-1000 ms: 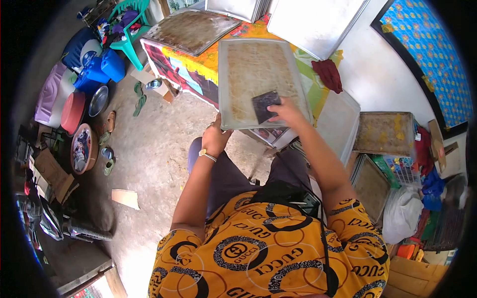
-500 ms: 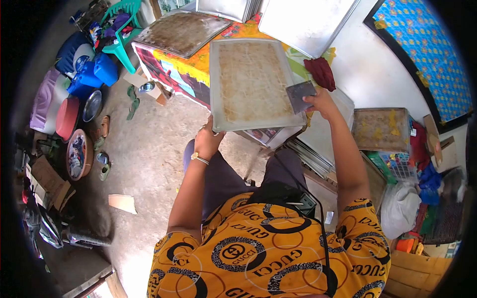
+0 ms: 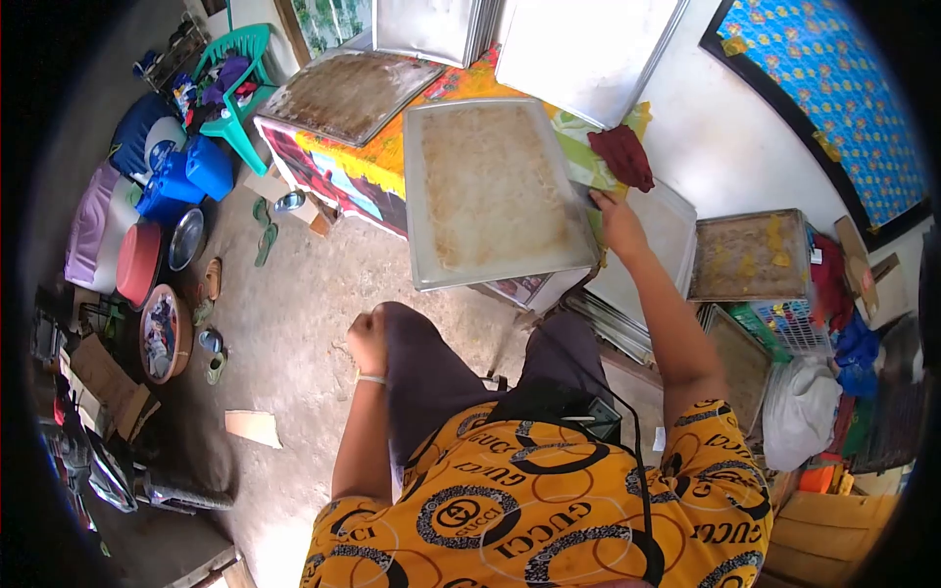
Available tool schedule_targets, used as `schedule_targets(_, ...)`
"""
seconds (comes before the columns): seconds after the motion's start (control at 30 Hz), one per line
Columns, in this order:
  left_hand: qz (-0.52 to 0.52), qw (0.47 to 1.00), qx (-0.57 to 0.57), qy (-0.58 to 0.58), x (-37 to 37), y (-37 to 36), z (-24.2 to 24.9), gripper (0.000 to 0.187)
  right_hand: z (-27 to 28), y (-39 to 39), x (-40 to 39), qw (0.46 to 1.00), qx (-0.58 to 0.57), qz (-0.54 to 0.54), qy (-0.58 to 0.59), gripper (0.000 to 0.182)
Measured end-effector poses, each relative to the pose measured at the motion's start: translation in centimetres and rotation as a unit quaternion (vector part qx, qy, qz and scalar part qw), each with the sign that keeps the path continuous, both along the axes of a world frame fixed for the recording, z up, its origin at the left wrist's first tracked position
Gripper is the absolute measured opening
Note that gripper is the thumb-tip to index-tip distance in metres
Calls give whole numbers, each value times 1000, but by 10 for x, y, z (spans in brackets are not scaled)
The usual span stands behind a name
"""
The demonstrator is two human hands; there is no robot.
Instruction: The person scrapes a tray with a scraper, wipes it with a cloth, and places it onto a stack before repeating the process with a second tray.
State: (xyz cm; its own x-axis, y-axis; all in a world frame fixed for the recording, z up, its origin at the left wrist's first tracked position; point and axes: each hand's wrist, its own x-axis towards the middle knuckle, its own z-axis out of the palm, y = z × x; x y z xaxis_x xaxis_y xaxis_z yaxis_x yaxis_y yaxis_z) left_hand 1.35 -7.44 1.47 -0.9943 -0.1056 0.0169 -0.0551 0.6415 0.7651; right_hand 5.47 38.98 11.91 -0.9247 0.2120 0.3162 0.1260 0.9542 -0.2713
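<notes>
A large shallow metal baking tray (image 3: 495, 186) with a brown-stained surface lies on the cloth-covered table. Beside its right edge is my right hand (image 3: 621, 225), its fingers pinched on a grey metal scraper (image 3: 591, 199). Only a dark sliver of that scraper shows, seemingly edge-on. My left hand (image 3: 369, 340) is curled closed next to my left knee, away from the tray, with nothing visible in it. A dark red cloth (image 3: 621, 157) lies just beyond my right hand.
Another browned tray (image 3: 353, 93) rests at the table's left. Pale trays (image 3: 588, 49) lean at the back. To the right, a stained tray (image 3: 750, 255) sits on a plastic basket (image 3: 792, 331). A green chair (image 3: 240, 93), basins (image 3: 165, 333) and slippers (image 3: 263, 232) stand left.
My left hand has let go of the tray's near corner and dropped toward my knee. The scraper, broad side visible before, has turned nearly out of sight at the tray's right edge.
</notes>
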Motion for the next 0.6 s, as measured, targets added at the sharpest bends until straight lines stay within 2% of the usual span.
schedule_targets(0.07, -7, 997, 36, -67, 10, -22, -13, 28, -20, 13, -1, 999, 43, 17, 6, 43)
schedule_targets(0.1, -54, 998, -37, -4, 19, -28, -15, 29, -31, 20, -5, 999, 50, -6, -7, 44)
schedule_targets(0.13, -100, 987, -109, 59, 31, -34, -18, 38, -36, 24, -7, 999, 48, -19, -3, 44)
schedule_targets(0.2, -127, 976, -87, -156, 54, -49, -46, 64, -45, 29, -11, 998, 42, -43, 2, 45)
schedule_targets(0.3, -149, 964, -28, -219, 81, -46, -9, 78, -78, 51, -28, 990, 114, -61, -50, 51)
schedule_targets(0.4, -169, 953, -121, -222, 103, -32, 15, 83, -47, 46, -38, 976, 97, -52, -187, 62)
schedule_targets(0.5, -205, 938, -180, -215, 107, -18, 29, 85, -15, 77, -52, 989, -22, -6, -149, 69)
schedule_targets(0.53, -216, 934, -197, -207, 106, -16, 30, 85, -3, 90, -56, 978, -104, 11, -179, 67)
schedule_targets(0.6, -239, 947, -142, -160, 95, -22, 19, 81, 14, 111, -63, 933, -265, 48, -238, 63)
